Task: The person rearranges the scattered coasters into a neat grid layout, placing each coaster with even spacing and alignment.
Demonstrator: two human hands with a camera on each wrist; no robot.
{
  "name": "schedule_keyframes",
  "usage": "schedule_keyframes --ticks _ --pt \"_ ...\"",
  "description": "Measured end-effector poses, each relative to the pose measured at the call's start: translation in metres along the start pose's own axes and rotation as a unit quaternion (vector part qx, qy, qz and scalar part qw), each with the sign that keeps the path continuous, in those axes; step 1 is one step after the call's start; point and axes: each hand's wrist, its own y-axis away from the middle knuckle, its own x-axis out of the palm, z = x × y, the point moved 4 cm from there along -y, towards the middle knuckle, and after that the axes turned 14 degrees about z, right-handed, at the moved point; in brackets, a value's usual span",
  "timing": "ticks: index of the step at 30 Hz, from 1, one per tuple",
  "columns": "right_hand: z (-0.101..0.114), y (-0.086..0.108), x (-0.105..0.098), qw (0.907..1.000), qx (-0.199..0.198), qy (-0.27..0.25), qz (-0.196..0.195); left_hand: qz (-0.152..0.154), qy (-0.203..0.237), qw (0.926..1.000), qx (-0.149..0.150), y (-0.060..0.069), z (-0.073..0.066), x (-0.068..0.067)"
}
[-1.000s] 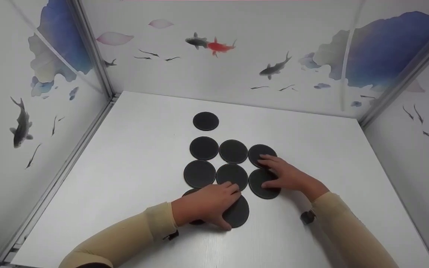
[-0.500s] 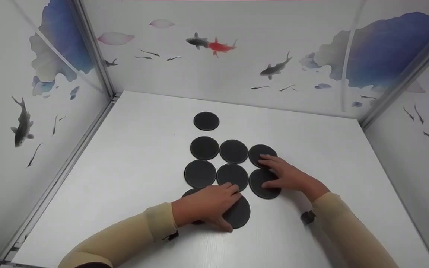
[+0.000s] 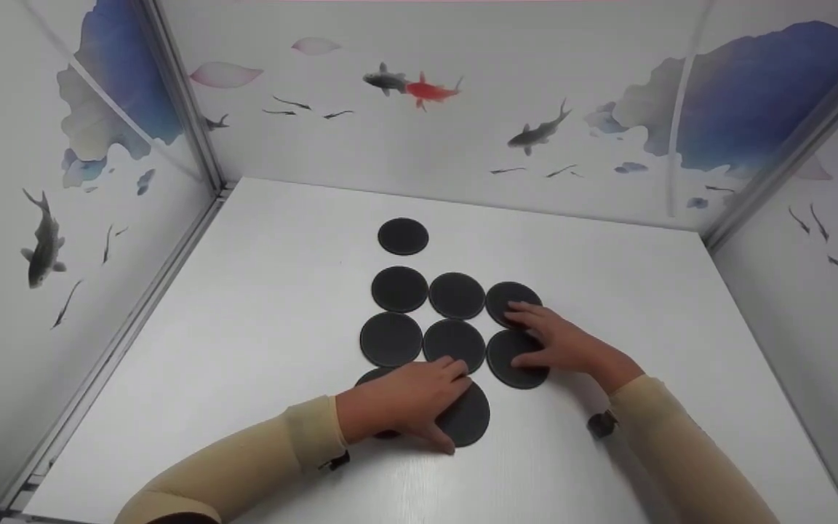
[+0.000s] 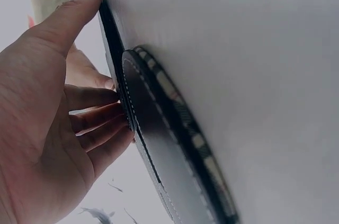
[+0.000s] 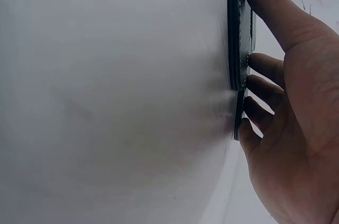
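Several round black coasters lie flat on a white table. In the head view my left hand (image 3: 415, 397) spans the front right coaster (image 3: 471, 415), thumb at its near edge and fingertips at its far edge; another coaster (image 3: 372, 375) is partly hidden beneath that hand. The left wrist view shows white stitching and a plaid edge on a nearby coaster (image 4: 159, 118). My right hand (image 3: 568, 346) rests with fingertips on the right column's upper coaster (image 3: 503, 295) and thumb on the lower coaster (image 3: 510, 375). In the right wrist view its fingers look loosely bent.
Close columns of coasters stand left and middle, including a middle coaster (image 3: 455, 295) and a left coaster (image 3: 390, 340). One coaster (image 3: 403, 236) lies apart at the back. White panels (image 3: 463, 160) with painted fish enclose the table (image 3: 281, 247) at the back and sides.
Both hands have stayed almost in place. The coaster under my left hand has shifted very slightly to the right, and my left thumb has moved slightly nearer with it.
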Motion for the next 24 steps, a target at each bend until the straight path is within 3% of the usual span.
schedule_keyframes --ticks 24 --pt "0.0002 0.0012 -0.0003 0.9999 -0.011 0.001 -0.002 0.009 0.007 0.9999 0.003 -0.0002 -0.0018 0.0026"
